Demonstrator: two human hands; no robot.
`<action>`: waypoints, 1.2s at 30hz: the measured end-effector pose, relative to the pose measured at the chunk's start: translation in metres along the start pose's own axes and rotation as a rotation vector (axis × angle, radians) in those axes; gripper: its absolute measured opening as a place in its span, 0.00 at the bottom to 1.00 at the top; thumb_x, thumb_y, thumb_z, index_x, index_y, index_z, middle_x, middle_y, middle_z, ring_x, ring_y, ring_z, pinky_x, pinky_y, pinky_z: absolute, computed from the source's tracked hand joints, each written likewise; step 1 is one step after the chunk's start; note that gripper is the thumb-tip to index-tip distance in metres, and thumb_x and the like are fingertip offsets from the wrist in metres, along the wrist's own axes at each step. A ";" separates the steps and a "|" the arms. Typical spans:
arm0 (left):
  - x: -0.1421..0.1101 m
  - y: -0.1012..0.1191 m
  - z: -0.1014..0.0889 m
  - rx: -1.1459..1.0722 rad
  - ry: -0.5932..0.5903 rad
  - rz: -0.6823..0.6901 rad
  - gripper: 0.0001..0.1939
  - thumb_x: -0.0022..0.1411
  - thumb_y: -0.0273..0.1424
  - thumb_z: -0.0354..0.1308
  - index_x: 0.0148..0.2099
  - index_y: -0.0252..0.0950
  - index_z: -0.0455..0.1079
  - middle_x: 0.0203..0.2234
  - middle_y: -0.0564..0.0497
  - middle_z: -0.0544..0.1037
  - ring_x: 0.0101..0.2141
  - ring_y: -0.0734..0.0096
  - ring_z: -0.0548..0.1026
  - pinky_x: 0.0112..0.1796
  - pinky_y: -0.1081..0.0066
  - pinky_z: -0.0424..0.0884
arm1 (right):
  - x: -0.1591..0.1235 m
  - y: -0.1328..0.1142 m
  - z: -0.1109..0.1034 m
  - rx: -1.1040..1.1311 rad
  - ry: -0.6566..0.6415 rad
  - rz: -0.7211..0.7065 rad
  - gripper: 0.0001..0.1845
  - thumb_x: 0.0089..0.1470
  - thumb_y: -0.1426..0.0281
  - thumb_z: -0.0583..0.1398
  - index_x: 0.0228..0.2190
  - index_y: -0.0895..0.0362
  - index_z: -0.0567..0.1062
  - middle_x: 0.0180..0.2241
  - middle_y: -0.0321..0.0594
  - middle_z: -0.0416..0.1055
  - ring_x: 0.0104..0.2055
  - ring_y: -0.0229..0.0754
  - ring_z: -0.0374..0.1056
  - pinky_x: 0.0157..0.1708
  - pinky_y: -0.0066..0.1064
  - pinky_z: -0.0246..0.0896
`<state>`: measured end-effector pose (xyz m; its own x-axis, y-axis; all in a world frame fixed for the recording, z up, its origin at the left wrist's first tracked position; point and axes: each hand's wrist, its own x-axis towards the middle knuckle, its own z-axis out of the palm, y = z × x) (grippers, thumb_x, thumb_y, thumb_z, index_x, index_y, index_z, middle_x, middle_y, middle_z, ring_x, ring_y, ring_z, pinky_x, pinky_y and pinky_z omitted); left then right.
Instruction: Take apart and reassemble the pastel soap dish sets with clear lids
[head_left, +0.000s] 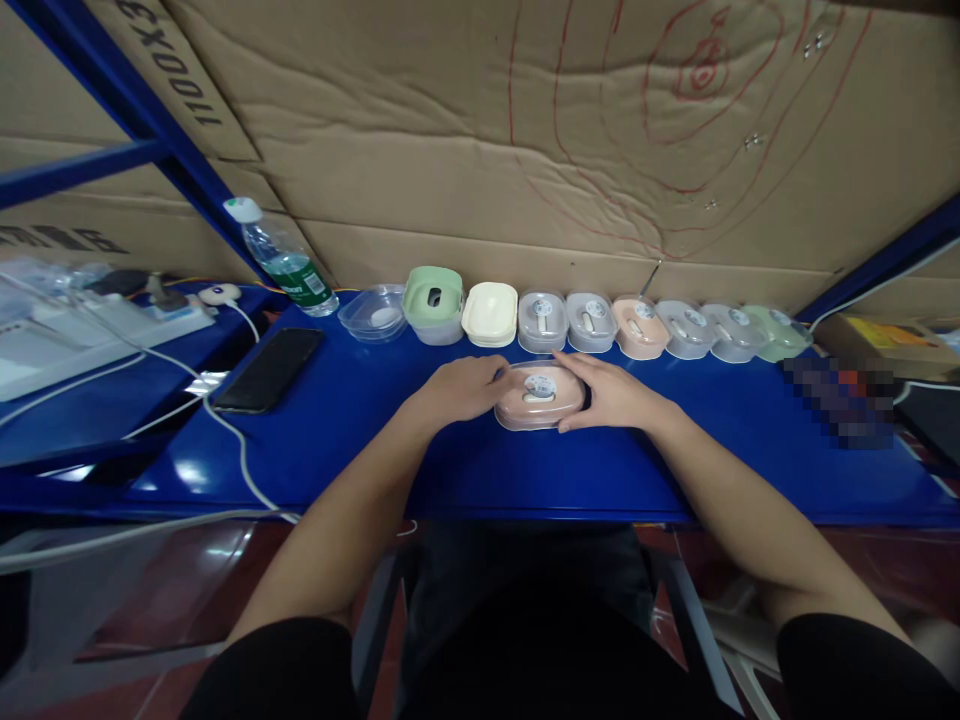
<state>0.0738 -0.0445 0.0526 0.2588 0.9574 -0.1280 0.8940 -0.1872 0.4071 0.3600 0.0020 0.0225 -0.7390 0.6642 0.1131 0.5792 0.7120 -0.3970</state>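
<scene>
On the blue table before me sits a pink oval food container point(541, 408) with a clear lid and a round printed sticker on top. My left hand point(466, 388) is closed against its left side, thumb near the lid's edge. From the right, my right hand point(616, 392) grips the container's other end, with fingers at the back edge and thumb at the front. Behind it stand similar lidded containers: two grey ones point(542, 322), a peach one point(640, 328), two more grey ones point(686, 330) and a green one point(776, 335).
Left of that row are a cream container point(490, 314), stacked green containers point(434, 304) and clear lids point(375, 315). A water bottle point(289, 265), a black phone point(270, 370) and white cables point(244, 450) lie farther left. Cardboard point(420, 130) walls the back; a box point(889, 348) stands right.
</scene>
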 end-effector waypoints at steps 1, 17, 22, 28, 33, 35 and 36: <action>0.000 0.000 0.000 0.017 -0.021 -0.008 0.28 0.75 0.53 0.42 0.54 0.42 0.76 0.47 0.45 0.85 0.48 0.48 0.81 0.42 0.59 0.70 | 0.000 0.001 0.001 0.002 -0.004 0.007 0.67 0.44 0.42 0.74 0.75 0.48 0.55 0.72 0.53 0.62 0.72 0.70 0.61 0.67 0.62 0.63; 0.009 0.002 0.008 0.020 0.028 -0.017 0.32 0.74 0.58 0.41 0.50 0.40 0.76 0.42 0.42 0.85 0.45 0.49 0.82 0.40 0.61 0.70 | 0.002 -0.009 -0.003 -0.107 0.046 -0.152 0.48 0.56 0.48 0.70 0.71 0.45 0.64 0.73 0.47 0.61 0.73 0.64 0.60 0.70 0.61 0.60; 0.009 0.000 0.008 -0.002 0.036 0.006 0.33 0.69 0.63 0.48 0.49 0.41 0.77 0.39 0.44 0.84 0.40 0.51 0.81 0.37 0.61 0.68 | 0.002 -0.016 -0.005 -0.187 0.094 -0.106 0.51 0.52 0.51 0.72 0.71 0.52 0.64 0.74 0.53 0.57 0.76 0.68 0.53 0.71 0.65 0.53; 0.010 0.000 0.013 -0.048 0.039 0.075 0.31 0.69 0.61 0.49 0.48 0.40 0.77 0.37 0.46 0.84 0.37 0.55 0.81 0.36 0.63 0.67 | 0.003 -0.027 -0.004 -0.163 0.042 -0.241 0.39 0.58 0.61 0.65 0.68 0.52 0.67 0.74 0.48 0.59 0.77 0.63 0.50 0.75 0.63 0.44; 0.012 -0.005 0.010 -0.205 0.063 0.117 0.33 0.72 0.58 0.48 0.62 0.40 0.74 0.40 0.45 0.85 0.41 0.56 0.82 0.41 0.63 0.70 | -0.011 -0.041 -0.022 -0.155 -0.008 -0.148 0.32 0.59 0.63 0.65 0.63 0.55 0.72 0.71 0.52 0.65 0.72 0.64 0.61 0.69 0.59 0.58; 0.012 -0.008 0.007 -0.186 0.157 0.055 0.35 0.70 0.58 0.51 0.64 0.38 0.72 0.41 0.45 0.85 0.42 0.54 0.82 0.42 0.62 0.70 | -0.022 -0.043 -0.035 -0.183 -0.032 -0.038 0.29 0.58 0.59 0.67 0.59 0.53 0.74 0.67 0.51 0.69 0.68 0.66 0.65 0.64 0.59 0.65; 0.012 -0.009 0.005 -0.156 0.202 0.030 0.35 0.70 0.58 0.53 0.64 0.38 0.72 0.41 0.44 0.85 0.42 0.54 0.82 0.42 0.62 0.70 | -0.027 -0.042 -0.041 -0.206 -0.047 0.021 0.26 0.58 0.58 0.67 0.56 0.52 0.76 0.64 0.50 0.73 0.65 0.66 0.69 0.60 0.57 0.68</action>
<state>0.0704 -0.0325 0.0424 0.1916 0.9794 0.0632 0.8158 -0.1948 0.5446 0.3695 -0.0366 0.0735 -0.7385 0.6713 0.0627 0.6490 0.7330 -0.2038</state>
